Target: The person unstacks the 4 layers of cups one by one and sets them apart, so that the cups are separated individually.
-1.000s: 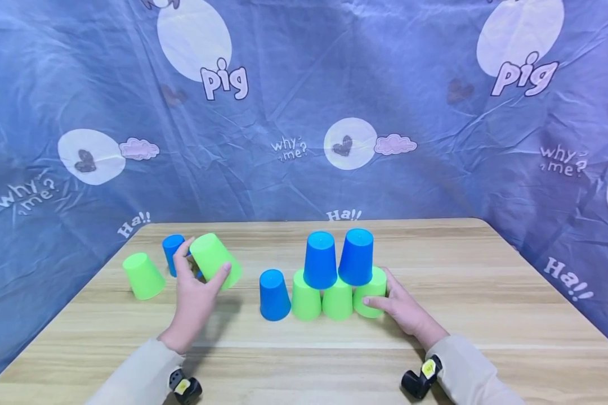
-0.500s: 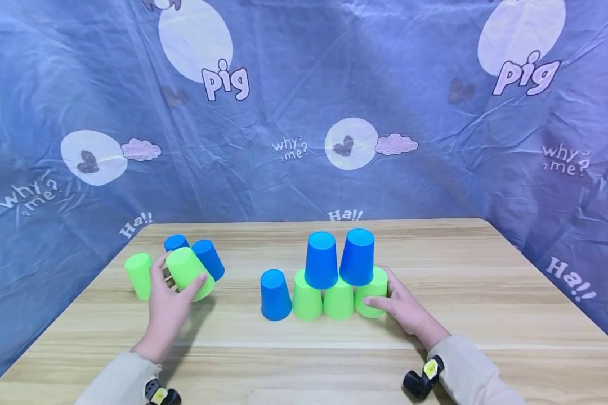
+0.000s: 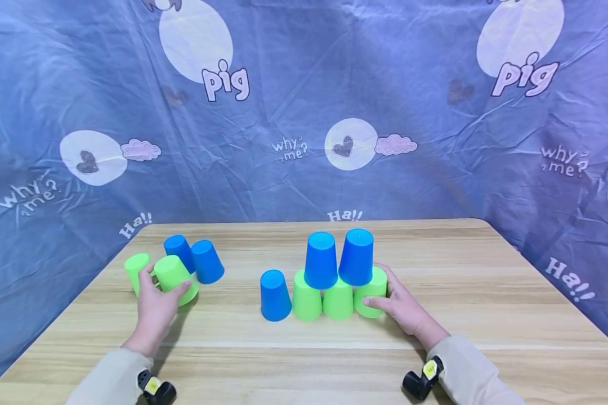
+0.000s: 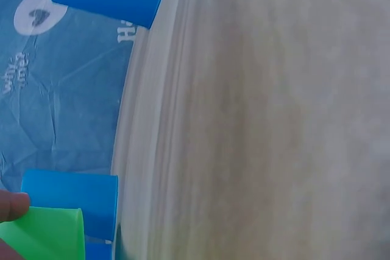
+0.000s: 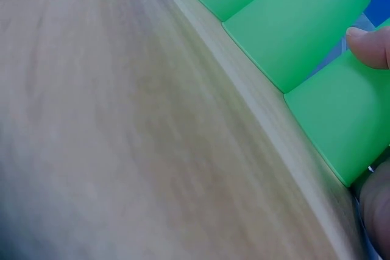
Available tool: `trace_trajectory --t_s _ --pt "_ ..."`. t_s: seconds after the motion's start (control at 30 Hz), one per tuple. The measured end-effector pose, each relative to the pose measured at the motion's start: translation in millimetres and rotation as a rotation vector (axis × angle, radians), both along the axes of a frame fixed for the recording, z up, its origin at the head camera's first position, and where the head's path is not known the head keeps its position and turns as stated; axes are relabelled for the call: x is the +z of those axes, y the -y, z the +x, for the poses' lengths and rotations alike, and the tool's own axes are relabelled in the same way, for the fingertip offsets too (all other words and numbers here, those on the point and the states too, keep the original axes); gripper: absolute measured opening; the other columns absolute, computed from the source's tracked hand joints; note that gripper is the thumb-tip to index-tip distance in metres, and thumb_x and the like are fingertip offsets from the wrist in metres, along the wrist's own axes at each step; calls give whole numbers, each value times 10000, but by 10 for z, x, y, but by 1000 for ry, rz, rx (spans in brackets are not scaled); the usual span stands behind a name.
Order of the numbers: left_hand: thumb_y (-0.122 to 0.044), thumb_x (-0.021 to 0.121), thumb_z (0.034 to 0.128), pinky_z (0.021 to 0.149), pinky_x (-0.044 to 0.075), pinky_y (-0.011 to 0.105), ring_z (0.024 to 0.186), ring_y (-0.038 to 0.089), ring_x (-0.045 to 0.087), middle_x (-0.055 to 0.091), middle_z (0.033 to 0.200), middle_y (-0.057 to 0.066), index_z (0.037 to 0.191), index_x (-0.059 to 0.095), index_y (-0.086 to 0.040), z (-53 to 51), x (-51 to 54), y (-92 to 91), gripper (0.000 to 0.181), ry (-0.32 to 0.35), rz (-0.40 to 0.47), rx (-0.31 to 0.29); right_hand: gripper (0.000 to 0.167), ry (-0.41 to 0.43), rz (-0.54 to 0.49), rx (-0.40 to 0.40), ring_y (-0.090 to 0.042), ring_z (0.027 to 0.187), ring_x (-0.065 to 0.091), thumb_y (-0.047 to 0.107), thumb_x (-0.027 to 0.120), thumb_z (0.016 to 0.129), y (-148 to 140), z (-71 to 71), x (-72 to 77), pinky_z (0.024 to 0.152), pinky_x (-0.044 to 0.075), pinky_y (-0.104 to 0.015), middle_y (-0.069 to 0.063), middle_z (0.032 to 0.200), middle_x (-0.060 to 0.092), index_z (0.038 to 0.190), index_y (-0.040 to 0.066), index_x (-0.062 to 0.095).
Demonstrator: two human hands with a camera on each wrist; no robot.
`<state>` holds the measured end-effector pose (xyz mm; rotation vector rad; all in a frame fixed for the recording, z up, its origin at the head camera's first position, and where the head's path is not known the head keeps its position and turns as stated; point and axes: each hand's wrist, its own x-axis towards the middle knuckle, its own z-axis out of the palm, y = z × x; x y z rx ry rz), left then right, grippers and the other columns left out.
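My left hand [image 3: 156, 308] grips an upside-down green cup [image 3: 171, 274], thumb on its near side. In the left wrist view, that green cup [image 4: 46, 232] hangs a little above the table. Another green cup [image 3: 134, 269] stands just behind the hand, partly hidden. Two blue cups [image 3: 208, 261] stand behind the held one. My right hand [image 3: 404, 308] holds the rightmost green cup [image 3: 367, 298] of a row of three, thumb across its front and fingers behind. Two blue cups [image 3: 321, 259] rest upside down on top of this row.
A single blue cup [image 3: 275, 295] stands upside down at the left end of the green row. The wooden table [image 3: 304, 365] reaches back to a blue patterned cloth [image 3: 263, 185]. Small black cameras [image 3: 423, 379] sit on both wrists.
My left hand has carried its green cup left and lower, away from the row and toward the cups at the left. The right hand keeps its hold in the same place.
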<state>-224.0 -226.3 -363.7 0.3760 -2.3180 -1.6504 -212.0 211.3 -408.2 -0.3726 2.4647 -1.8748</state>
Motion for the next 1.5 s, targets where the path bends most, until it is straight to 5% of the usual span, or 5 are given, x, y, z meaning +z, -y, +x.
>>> trace_trajectory --t_s 0.5,1.03,1.23,1.37,1.5 --pt "29 600 835 1068 190 614 1350 481 142 109 1493 279 1466 55 -90 -84 -39 64 842 64 6 -13 693 13 -10 3 -252 1131 465 112 664 806 1 4 5 988 326 -405 -159 1255 485 1386 105 286" --pt "17 611 821 1059 197 622 1352 479 140 92 1505 263 1472 28 -95 -93 -69 100 880 98 21 5 697 17 -35 -2 -237 1116 470 106 674 793 13 -5 -3 981 328 -393 -148 1245 488 1377 108 293" --pt "44 599 806 1089 199 566 1366 418 158 129 1513 215 1470 84 -96 -57 14 45 852 -23 -34 30 696 21 -36 9 -241 1123 469 102 665 800 21 -12 -2 983 329 -391 -159 1249 481 1380 99 281" --pt "-53 619 835 1096 206 539 1387 334 148 149 1516 123 1468 126 -126 6 202 -81 806 -145 -108 78 693 17 -25 8 -228 1122 472 113 664 803 24 -5 6 984 332 -390 -155 1251 483 1381 100 281" --pt "-81 612 847 1100 189 538 1386 290 160 197 1498 96 1449 191 -117 97 388 -280 736 -276 -128 41 699 0 -14 4 -186 1095 488 101 661 800 23 13 16 974 338 -387 -154 1237 491 1382 80 276"
